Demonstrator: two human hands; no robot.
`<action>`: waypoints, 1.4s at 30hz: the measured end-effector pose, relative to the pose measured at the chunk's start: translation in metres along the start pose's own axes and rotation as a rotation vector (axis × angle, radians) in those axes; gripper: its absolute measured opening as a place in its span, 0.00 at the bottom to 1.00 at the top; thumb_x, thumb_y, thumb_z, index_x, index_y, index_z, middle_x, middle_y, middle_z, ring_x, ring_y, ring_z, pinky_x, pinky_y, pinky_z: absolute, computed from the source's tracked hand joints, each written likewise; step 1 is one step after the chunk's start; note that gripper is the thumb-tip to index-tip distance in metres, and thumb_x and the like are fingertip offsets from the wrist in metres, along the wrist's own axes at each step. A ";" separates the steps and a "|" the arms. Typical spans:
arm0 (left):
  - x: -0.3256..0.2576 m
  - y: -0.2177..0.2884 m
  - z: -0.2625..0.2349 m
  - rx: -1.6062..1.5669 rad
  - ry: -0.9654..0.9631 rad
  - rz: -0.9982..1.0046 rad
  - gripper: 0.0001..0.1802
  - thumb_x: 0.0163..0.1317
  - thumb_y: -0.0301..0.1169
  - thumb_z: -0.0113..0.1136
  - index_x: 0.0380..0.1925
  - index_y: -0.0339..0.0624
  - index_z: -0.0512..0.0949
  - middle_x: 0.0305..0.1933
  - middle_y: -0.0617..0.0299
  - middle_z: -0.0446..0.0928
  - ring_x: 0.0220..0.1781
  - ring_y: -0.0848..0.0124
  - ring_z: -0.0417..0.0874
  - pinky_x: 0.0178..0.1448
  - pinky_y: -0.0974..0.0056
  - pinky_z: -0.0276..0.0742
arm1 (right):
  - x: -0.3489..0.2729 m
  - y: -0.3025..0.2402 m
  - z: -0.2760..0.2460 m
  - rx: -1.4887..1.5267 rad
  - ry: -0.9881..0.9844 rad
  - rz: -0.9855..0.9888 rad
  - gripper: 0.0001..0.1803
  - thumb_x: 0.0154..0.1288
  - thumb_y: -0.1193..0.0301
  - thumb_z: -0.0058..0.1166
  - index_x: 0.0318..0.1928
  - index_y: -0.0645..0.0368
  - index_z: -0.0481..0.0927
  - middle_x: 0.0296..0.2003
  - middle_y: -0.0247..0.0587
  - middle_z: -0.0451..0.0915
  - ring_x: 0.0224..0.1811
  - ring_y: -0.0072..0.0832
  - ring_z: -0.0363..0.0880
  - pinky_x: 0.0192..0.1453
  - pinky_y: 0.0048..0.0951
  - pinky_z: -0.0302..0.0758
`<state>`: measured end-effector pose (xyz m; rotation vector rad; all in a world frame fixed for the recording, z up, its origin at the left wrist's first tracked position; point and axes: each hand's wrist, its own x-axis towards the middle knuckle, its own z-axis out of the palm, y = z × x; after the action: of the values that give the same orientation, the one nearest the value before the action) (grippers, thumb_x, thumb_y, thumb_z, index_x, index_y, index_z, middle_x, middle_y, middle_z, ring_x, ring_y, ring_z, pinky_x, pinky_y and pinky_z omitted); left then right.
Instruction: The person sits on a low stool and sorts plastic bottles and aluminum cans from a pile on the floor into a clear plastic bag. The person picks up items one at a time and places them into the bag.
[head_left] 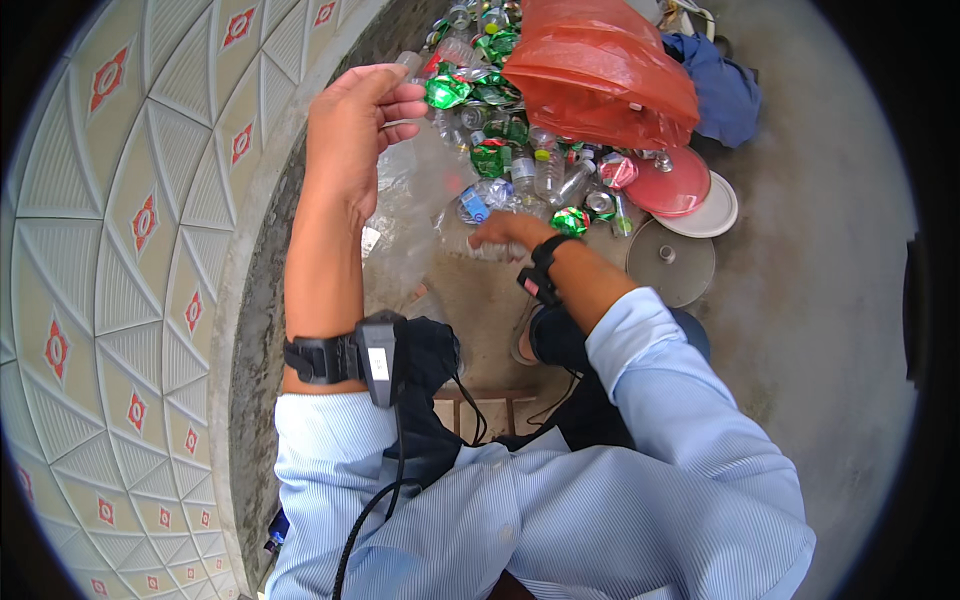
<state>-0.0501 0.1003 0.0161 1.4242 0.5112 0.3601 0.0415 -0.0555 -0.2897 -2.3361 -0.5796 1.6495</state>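
Note:
My left hand (362, 115) is raised at the left of the bottle pile, its fingers loosely curled and apart, with nothing plainly held in them. Below it spreads a clear plastic bag (402, 205), blurred and partly see-through. At the near side of the pile, my right hand (512, 230) is closed round a clear plastic bottle (488, 249), somewhat smeared by motion. Beside that hand lies a clear bottle with a blue label (474, 206). A crushed green can (570, 221) rests just to its right.
Crushed cans and clear bottles (548, 172) heap up ahead. Over them lies a red plastic bag (600, 75), with blue cloth (718, 95) behind. To the right are a red lid (672, 185), a white lid (722, 208) and a grey lid (690, 270). A tiled wall (150, 200) borders the left.

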 end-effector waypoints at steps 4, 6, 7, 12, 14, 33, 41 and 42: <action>-0.004 -0.020 0.013 0.296 -0.061 0.057 0.13 0.65 0.35 0.62 0.42 0.36 0.82 0.38 0.60 0.85 0.40 0.74 0.83 0.45 0.66 0.75 | -0.103 -0.016 -0.091 0.108 0.009 0.004 0.38 0.56 0.52 0.67 0.64 0.56 0.78 0.73 0.43 0.66 0.39 0.42 0.83 0.38 0.45 0.83; -0.007 -0.029 0.021 0.450 -0.105 0.066 0.19 0.64 0.39 0.65 0.44 0.33 0.83 0.41 0.57 0.84 0.44 0.70 0.82 0.48 0.63 0.74 | -0.155 -0.015 -0.119 0.132 0.110 -0.128 0.37 0.54 0.53 0.70 0.62 0.57 0.79 0.66 0.43 0.73 0.42 0.39 0.82 0.37 0.41 0.83; -0.008 -0.033 0.027 0.496 -0.107 0.059 0.21 0.63 0.41 0.66 0.45 0.32 0.82 0.41 0.56 0.84 0.44 0.69 0.82 0.49 0.62 0.74 | -0.180 -0.011 -0.130 0.096 0.185 -0.193 0.34 0.54 0.51 0.70 0.58 0.57 0.82 0.59 0.42 0.77 0.45 0.36 0.81 0.38 0.40 0.83; -0.021 -0.040 0.051 0.549 -0.068 -0.138 0.35 0.63 0.56 0.62 0.54 0.33 0.79 0.47 0.52 0.82 0.46 0.60 0.81 0.54 0.56 0.75 | -0.281 0.020 -0.152 0.251 0.211 -0.539 0.29 0.59 0.51 0.68 0.51 0.60 0.85 0.44 0.37 0.84 0.45 0.27 0.81 0.41 0.34 0.80; -0.026 -0.034 0.050 0.356 -0.153 -0.268 0.39 0.64 0.60 0.60 0.61 0.38 0.74 0.49 0.53 0.79 0.44 0.59 0.83 0.48 0.57 0.79 | -0.305 0.021 -0.151 0.299 0.302 -0.613 0.29 0.57 0.49 0.69 0.50 0.59 0.87 0.43 0.38 0.84 0.43 0.29 0.80 0.40 0.37 0.80; -0.008 -0.047 0.056 -0.024 -0.065 -0.339 0.44 0.61 0.64 0.62 0.61 0.36 0.74 0.49 0.54 0.78 0.23 0.69 0.83 0.21 0.66 0.70 | -0.368 0.041 -0.182 0.565 0.296 -0.588 0.23 0.72 0.71 0.59 0.64 0.66 0.76 0.52 0.47 0.85 0.50 0.31 0.88 0.52 0.25 0.86; -0.012 -0.038 0.075 0.287 -0.054 -0.238 0.46 0.60 0.66 0.60 0.60 0.33 0.74 0.55 0.53 0.78 0.39 0.61 0.86 0.39 0.59 0.79 | -0.296 0.152 -0.146 0.943 0.194 -0.543 0.24 0.76 0.59 0.57 0.60 0.66 0.78 0.49 0.47 0.86 0.44 0.30 0.89 0.48 0.30 0.87; -0.010 -0.037 0.082 0.349 -0.032 -0.177 0.46 0.60 0.66 0.61 0.59 0.31 0.74 0.54 0.52 0.78 0.40 0.60 0.86 0.42 0.59 0.80 | -0.282 0.174 -0.138 1.020 0.212 -0.504 0.25 0.76 0.56 0.55 0.59 0.65 0.79 0.48 0.46 0.86 0.43 0.29 0.89 0.47 0.29 0.86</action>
<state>-0.0164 0.0219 -0.0135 1.7028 0.6930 0.1079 0.1222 -0.3290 -0.0721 -1.4230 -0.1664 1.0516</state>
